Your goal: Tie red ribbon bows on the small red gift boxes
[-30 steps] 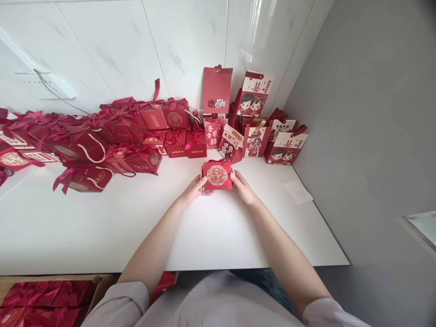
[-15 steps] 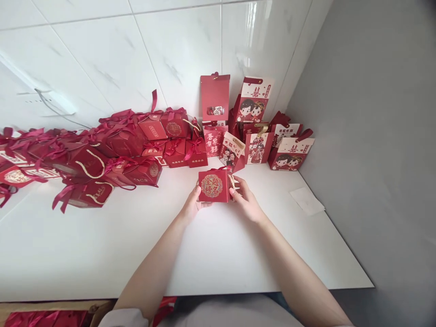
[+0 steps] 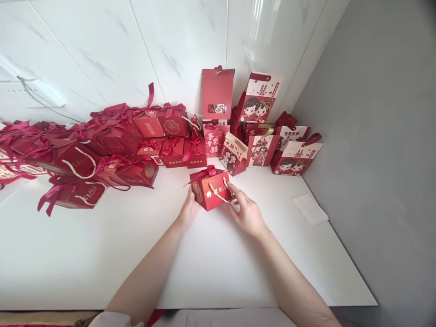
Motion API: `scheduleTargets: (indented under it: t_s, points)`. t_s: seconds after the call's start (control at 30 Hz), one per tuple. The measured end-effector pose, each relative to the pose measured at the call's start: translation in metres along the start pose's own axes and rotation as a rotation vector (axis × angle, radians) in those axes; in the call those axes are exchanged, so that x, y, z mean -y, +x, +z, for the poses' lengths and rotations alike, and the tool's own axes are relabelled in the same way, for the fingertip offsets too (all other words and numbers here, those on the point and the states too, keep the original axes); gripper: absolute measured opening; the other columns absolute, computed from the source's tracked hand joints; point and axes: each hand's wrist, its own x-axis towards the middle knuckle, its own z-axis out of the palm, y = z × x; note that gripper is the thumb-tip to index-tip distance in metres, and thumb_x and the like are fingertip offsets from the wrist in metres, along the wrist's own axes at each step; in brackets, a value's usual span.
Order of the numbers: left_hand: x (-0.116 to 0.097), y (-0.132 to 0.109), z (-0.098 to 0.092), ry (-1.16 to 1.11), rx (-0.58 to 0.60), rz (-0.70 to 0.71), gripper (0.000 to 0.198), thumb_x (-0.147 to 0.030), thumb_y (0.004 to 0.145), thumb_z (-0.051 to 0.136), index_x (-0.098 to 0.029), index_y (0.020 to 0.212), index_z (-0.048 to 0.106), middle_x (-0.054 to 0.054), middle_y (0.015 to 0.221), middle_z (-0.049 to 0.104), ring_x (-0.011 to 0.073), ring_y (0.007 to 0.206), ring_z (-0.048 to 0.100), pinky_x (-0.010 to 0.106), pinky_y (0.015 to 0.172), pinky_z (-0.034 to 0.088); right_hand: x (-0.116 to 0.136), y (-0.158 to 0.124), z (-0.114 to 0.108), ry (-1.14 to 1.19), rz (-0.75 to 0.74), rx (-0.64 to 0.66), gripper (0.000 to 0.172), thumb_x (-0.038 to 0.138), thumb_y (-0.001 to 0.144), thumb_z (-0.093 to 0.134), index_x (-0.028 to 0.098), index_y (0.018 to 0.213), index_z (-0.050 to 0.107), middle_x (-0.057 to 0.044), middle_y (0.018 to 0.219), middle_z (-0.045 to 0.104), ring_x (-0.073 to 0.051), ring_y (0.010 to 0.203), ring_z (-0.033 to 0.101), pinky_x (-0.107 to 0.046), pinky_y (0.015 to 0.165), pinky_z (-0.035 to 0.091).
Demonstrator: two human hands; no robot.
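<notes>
Turned since a moment ago so its corner faces us, the box [image 3: 209, 193] is over the table [image 3: 102, 254] in the middle of the frame, with the left hand [image 3: 187, 211] and right hand [image 3: 248, 214] gripping its two sides, just below the pile [image 3: 112, 145].

Left hand [image 3: 188, 210] and right hand [image 3: 247, 213] bare; both forearms uncovered down to the view's lower edge. Pale grey sleeve [image 3: 116, 320], plain fabric, shows at the left elbow. Matching grey garment [image 3: 218, 319] along bottom edge.
</notes>
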Motion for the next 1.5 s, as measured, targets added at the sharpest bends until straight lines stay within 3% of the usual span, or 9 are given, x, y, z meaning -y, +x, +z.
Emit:
scheduleTargets:
  t_s: [0.1, 0.27, 0.4, 0.53, 0.63, 0.77, 0.93, 1.27, 1.5]
  points:
    - [0.004, -0.002, -0.002, 0.081, 0.069, 0.087, 0.091, -0.062, 0.073, 0.077, -0.032, 0.148, 0.034, 0.012, 0.157, 0.039, 0.0379, 0.143, 0.037, 0.054, 0.112, 0.040, 0.006, 0.000, -0.004, 0.037, -0.054, 0.000, 0.063, 0.021, 0.094, 0.052, 0.032, 0.153, 0.031, -0.008, 0.139, 0.056, -0.024, 0.107, 0.066, -0.039, 0.087, 0.060]
    - [0.008, -0.002, -0.006, 0.199, -0.023, 0.183, 0.113, -0.052, 0.065, 0.086, -0.039, 0.154, 0.017, 0.011, 0.161, 0.029, 0.0364, 0.145, 0.035, 0.052, 0.113, 0.040, 0.017, -0.001, -0.013, 0.069, -0.096, 0.039, 0.066, 0.029, 0.095, 0.059, 0.030, 0.153, 0.029, -0.010, 0.145, 0.051, -0.022, 0.100, 0.067, -0.039, 0.086, 0.060]
    - [0.006, -0.002, -0.005, 0.179, -0.082, 0.219, 0.098, -0.058, 0.071, 0.080, -0.035, 0.151, 0.029, 0.011, 0.160, 0.033, 0.0358, 0.145, 0.035, 0.050, 0.113, 0.040, 0.015, -0.002, -0.016, 0.128, -0.114, 0.078, 0.068, 0.034, 0.094, 0.062, 0.031, 0.153, 0.028, -0.009, 0.147, 0.050, -0.023, 0.099, 0.068, -0.042, 0.087, 0.059]
    - [0.004, -0.004, -0.006, 0.111, -0.096, 0.066, 0.070, -0.064, 0.085, 0.061, -0.025, 0.142, 0.046, 0.014, 0.147, 0.051, 0.0371, 0.134, 0.049, 0.053, 0.102, 0.048, 0.008, -0.001, -0.009, 0.288, -0.072, 0.034, 0.069, 0.042, 0.095, 0.061, 0.030, 0.154, 0.026, -0.012, 0.154, 0.042, -0.030, 0.125, 0.058, -0.053, 0.105, 0.048]
    - [0.003, -0.006, -0.002, 0.079, -0.027, -0.023, 0.067, -0.062, 0.088, 0.057, -0.025, 0.142, 0.046, 0.014, 0.147, 0.052, 0.0373, 0.132, 0.051, 0.053, 0.099, 0.050, 0.004, -0.001, 0.002, 0.490, 0.070, 0.090, 0.078, 0.050, 0.097, 0.056, 0.029, 0.158, 0.013, -0.012, 0.162, 0.028, -0.032, 0.140, 0.044, -0.055, 0.111, 0.043]
    - [-0.002, -0.008, 0.006, 0.075, 0.057, -0.059, 0.071, -0.058, 0.088, 0.062, -0.033, 0.149, 0.037, 0.011, 0.156, 0.042, 0.0376, 0.137, 0.047, 0.051, 0.098, 0.052, 0.005, -0.001, 0.010, 0.606, 0.108, 0.166, 0.082, 0.053, 0.098, 0.054, 0.028, 0.160, 0.006, -0.012, 0.162, 0.027, -0.029, 0.140, 0.044, -0.051, 0.113, 0.043]
    - [-0.005, -0.007, 0.004, 0.069, 0.098, -0.128, 0.077, -0.072, 0.089, 0.047, -0.030, 0.152, 0.036, 0.015, 0.152, 0.048, 0.0399, 0.128, 0.056, 0.051, 0.090, 0.054, 0.008, -0.002, 0.003, 0.432, 0.021, 0.143, 0.078, 0.050, 0.098, 0.053, 0.030, 0.160, 0.011, -0.010, 0.167, 0.008, -0.032, 0.146, 0.035, -0.052, 0.111, 0.044]
    - [0.001, -0.006, -0.006, 0.052, 0.060, -0.160, 0.081, -0.074, 0.087, 0.049, -0.026, 0.152, 0.037, 0.017, 0.142, 0.057, 0.0369, 0.119, 0.061, 0.048, 0.087, 0.053, 0.006, -0.003, 0.003, 0.284, 0.017, 0.134, 0.076, 0.047, 0.098, 0.053, 0.028, 0.160, 0.012, -0.012, 0.166, 0.014, -0.031, 0.145, 0.036, -0.050, 0.107, 0.049]
    - [0.002, -0.006, -0.008, 0.103, 0.066, -0.145, 0.077, -0.072, 0.088, 0.048, -0.026, 0.150, 0.038, 0.017, 0.141, 0.057, 0.0365, 0.119, 0.061, 0.048, 0.087, 0.053, 0.007, -0.002, 0.002, 0.314, 0.002, 0.094, 0.071, 0.047, 0.098, 0.052, 0.027, 0.158, 0.019, -0.014, 0.163, 0.020, -0.030, 0.136, 0.047, -0.048, 0.101, 0.054]
